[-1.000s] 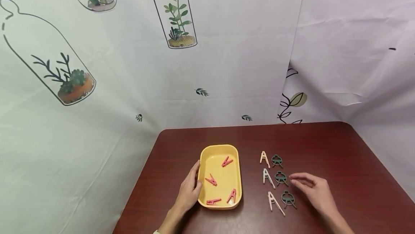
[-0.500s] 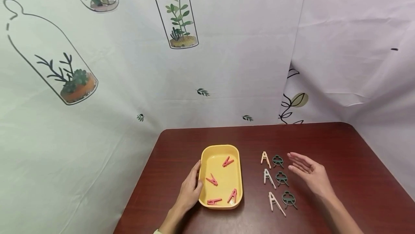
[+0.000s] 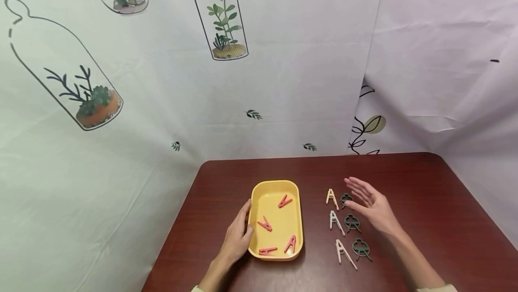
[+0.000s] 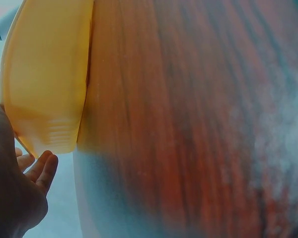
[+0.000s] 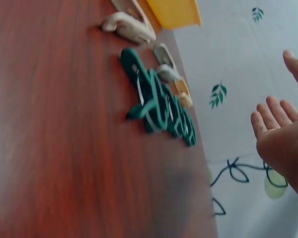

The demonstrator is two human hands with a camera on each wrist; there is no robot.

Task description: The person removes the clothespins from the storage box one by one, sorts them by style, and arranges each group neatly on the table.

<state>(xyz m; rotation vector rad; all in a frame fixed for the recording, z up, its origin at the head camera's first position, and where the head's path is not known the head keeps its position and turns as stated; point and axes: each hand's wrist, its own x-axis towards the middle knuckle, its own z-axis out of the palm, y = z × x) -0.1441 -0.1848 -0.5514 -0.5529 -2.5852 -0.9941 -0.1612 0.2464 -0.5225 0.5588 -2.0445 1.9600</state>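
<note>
Four red clothespins point(image 3: 266, 226) lie in a yellow tray point(image 3: 279, 227); the left hand point(image 3: 236, 236) grips its side; the right hand point(image 3: 377, 210), thumb and fingers apart, hovers by green clips point(image 3: 360, 247).

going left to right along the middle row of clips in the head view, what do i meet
Left hand, yellow tray with a pink clip in it, white clip, green clip, right hand.

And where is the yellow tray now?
In the head view, the yellow tray is on the table, left of the pale clips, the left hand holding its left side.
</note>
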